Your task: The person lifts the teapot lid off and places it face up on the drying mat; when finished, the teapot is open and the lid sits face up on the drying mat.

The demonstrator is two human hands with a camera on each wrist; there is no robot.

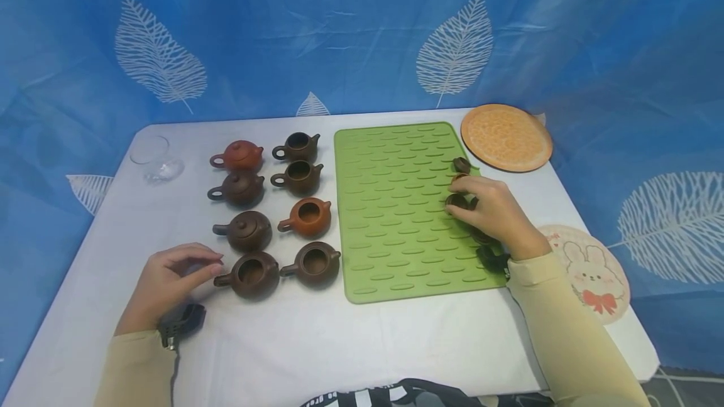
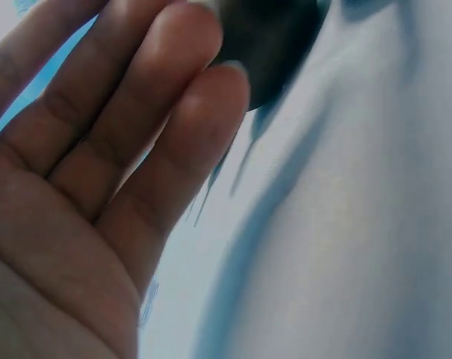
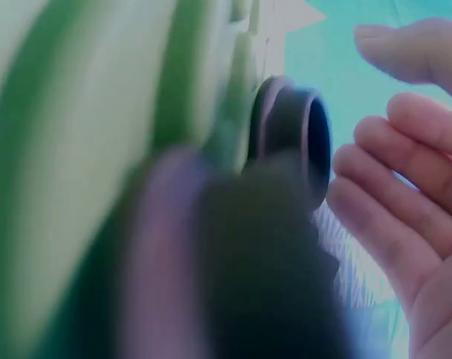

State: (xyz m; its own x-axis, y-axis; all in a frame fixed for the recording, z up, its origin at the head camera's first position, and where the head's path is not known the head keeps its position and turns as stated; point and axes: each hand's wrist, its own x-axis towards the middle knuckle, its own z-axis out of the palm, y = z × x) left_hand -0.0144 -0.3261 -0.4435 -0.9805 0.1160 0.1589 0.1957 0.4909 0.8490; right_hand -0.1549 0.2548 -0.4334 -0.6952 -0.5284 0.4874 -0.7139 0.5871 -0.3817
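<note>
My left hand [image 1: 172, 278], fingers loosely bent, is beside the handle of an open dark brown teapot [image 1: 256, 276] and grips nothing. In the left wrist view the straight fingers [image 2: 147, 127] overlap a dark, blurred edge. Over the right edge of a green ribbed mat [image 1: 396, 218] is my right hand [image 1: 491, 209], its thumb and fingertips spread around a small dark teapot lid [image 1: 457, 201]. The right wrist view shows the fingers apart, just clear of a dark lid [image 3: 285, 134] with a hollow underside. Another dark lid [image 1: 461, 164] lies farther back; others are partly hidden under the hand.
Lidded teapots, one reddish [image 1: 242, 154] and two brown, stand in the left column. Open teapots [image 1: 308, 217] form a second column beside the mat. A clear glass [image 1: 155, 156] is far left. A round orange mat [image 1: 506, 137] and a bunny coaster [image 1: 591, 275] lie right.
</note>
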